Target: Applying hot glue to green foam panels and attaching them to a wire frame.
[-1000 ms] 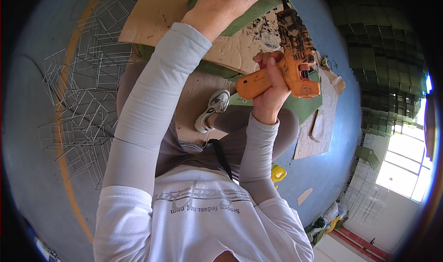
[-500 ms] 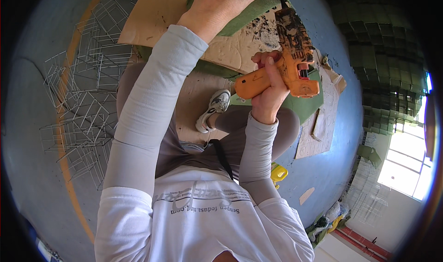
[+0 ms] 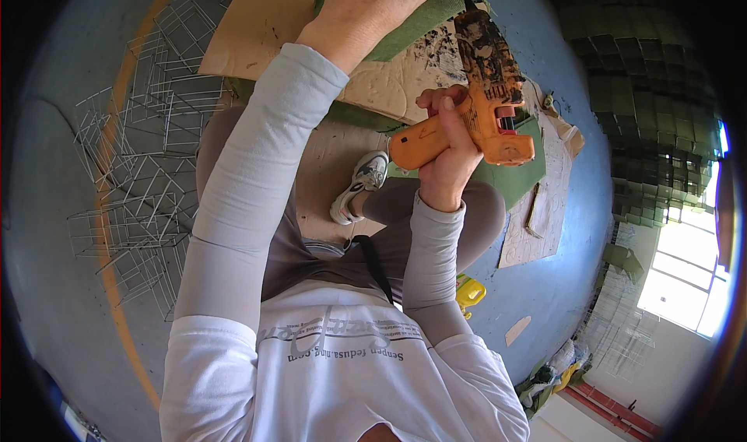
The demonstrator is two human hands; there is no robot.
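My right hand (image 3: pixel 449 150) is closed around the handle of an orange glue gun (image 3: pixel 490 72). Black smears cover the gun's front half, and its dark nozzle points up and away from me, close to the edge of a green fabric piece (image 3: pixel 416 28). At the top of the picture, my left hand (image 3: pixel 369 10) lies over that green fabric. The fingers of this hand are cut off by the upper edge or hidden behind its back, so their grip does not show. Beneath the fabric is a stained cardboard sheet (image 3: pixel 389 88).
Wire frames (image 3: pixel 163 131) lie heaped on the floor at left. Green boxes (image 3: pixel 654 107) are stacked at far right. Flattened cardboard (image 3: pixel 537 224) and a yellow object (image 3: pixel 469 292) lie by my right knee. A brown cardboard flap (image 3: pixel 253 26) rises at upper left.
The glue gun in my right hand has shifted slightly left and up, its nozzle tip now nearer the green fabric. My left hand has barely moved.
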